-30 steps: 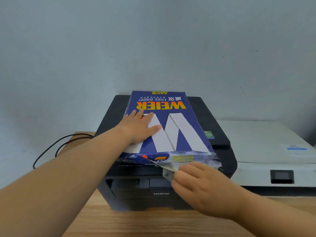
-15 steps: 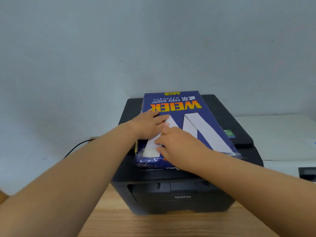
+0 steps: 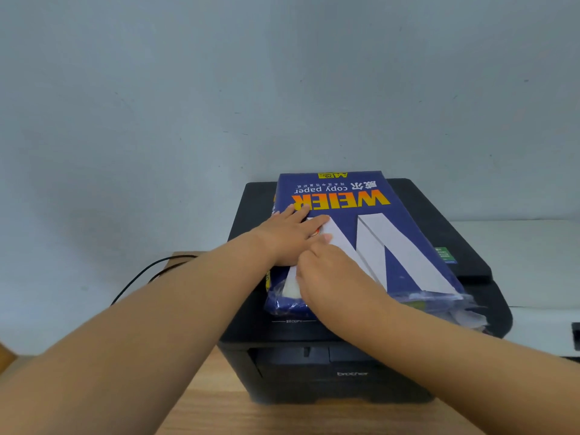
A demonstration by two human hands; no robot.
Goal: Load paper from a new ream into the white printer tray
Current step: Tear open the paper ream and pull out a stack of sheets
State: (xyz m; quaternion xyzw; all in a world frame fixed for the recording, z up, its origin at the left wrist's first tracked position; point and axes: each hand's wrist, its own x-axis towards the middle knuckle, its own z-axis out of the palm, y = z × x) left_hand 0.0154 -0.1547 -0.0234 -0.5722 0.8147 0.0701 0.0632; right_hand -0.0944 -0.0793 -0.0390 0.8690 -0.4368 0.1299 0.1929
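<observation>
Hands meet on ream [image 3: 405,237]: left hand [image 3: 290,238] flat, fingers straight, pressing blue wrapper; right hand [image 3: 332,277] touching it at 5 o'clock, grip unclear. Ream lies atop black printer [image 3: 345,375], torn end nearest. White printer [image 3: 518,262] at 3 o'clock, cable [image 3: 135,277] at 9, wooden table [image 3: 219,412] beneath.
</observation>
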